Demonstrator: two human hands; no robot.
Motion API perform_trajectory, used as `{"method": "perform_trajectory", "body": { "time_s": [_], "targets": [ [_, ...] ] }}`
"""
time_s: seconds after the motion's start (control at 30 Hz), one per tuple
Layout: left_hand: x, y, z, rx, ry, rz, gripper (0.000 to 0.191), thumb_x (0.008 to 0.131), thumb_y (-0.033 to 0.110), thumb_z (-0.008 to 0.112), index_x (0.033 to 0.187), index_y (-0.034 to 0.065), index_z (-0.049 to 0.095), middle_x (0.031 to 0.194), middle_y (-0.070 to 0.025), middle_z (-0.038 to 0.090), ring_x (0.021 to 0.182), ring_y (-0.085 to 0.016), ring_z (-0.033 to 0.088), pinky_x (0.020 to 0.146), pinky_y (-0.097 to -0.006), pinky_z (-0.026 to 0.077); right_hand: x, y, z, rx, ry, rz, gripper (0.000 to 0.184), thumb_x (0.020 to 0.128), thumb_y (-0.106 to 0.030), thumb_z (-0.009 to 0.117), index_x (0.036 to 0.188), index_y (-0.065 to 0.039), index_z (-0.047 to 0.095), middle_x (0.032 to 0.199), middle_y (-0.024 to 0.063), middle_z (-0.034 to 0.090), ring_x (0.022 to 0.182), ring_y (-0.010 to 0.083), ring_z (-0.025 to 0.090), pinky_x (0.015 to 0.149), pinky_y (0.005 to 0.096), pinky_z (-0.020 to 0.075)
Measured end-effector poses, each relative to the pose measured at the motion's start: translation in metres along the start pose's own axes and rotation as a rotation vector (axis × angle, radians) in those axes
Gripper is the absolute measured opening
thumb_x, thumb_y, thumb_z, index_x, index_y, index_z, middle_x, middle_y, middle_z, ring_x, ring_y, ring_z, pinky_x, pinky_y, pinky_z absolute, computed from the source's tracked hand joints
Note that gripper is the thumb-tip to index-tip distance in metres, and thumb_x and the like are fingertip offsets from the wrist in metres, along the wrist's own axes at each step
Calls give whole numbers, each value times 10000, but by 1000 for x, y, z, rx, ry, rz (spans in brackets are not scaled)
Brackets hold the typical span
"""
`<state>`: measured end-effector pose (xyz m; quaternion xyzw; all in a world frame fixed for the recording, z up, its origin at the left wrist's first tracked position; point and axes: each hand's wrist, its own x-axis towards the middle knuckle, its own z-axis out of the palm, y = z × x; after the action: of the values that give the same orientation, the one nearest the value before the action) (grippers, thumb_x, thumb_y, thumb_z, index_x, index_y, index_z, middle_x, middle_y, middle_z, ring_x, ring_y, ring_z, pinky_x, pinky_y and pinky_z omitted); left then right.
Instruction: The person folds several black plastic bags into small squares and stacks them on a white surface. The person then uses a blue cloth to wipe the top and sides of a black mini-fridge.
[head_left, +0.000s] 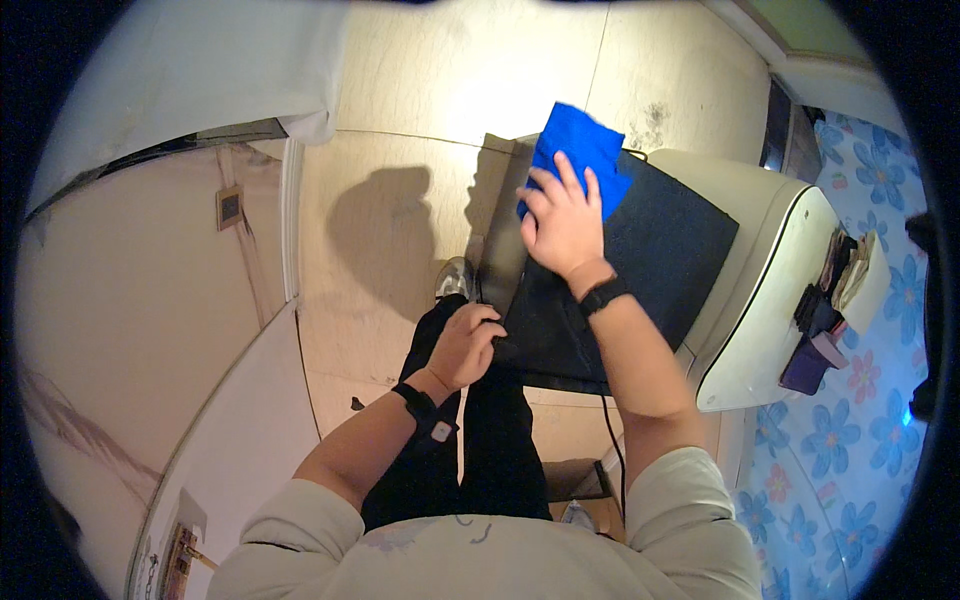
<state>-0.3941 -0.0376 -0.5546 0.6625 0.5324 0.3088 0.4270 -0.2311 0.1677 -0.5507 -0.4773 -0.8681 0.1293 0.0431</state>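
Note:
My right hand (564, 223) lies palm down, fingers spread, on a bright blue cloth (576, 142). The cloth rests near the far left part of a black, box-like surface (667, 247), whose exact kind I cannot tell. My left hand (466, 346) is at the near left edge of that black thing, its fingers bent and apart, with nothing seen in them. Whether its fingertips touch the edge is unclear. A dark cable (616, 442) hangs down from the near side of the black thing.
A cream, rounded appliance-like body (750, 300) stands right of the black thing. Folded cloths or pouches (814, 364) lie on its right side, beside a blue floral sheet (829, 439). A white door (225, 420) is at left, and my shoe (454, 277) is on the pale floor.

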Motion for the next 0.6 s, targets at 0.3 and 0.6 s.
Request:
{"method": "perform_trajectory", "body": {
  "time_s": [0.3, 0.6],
  "targets": [
    [-20, -22, -7, 3, 173, -233, 262, 772, -93, 534, 994, 45, 528, 1017, -177, 580, 957, -398, 569, 844, -442, 484, -128, -91, 19, 144, -213, 16, 242, 849, -272, 613, 1018, -138, 722, 1309, 53, 602, 1446, 263, 355, 1156, 588, 239],
    [-74, -30, 31, -119, 215, -258, 314, 840, -74, 534, 1137, 25, 544, 1102, -160, 614, 1015, -312, 610, 916, -377, 497, -184, -127, 38, 91, -116, 59, 387, 838, -271, 615, 1217, -247, 688, 1454, 39, 521, 1423, 283, 383, 1145, 606, 248]
  ]
}}
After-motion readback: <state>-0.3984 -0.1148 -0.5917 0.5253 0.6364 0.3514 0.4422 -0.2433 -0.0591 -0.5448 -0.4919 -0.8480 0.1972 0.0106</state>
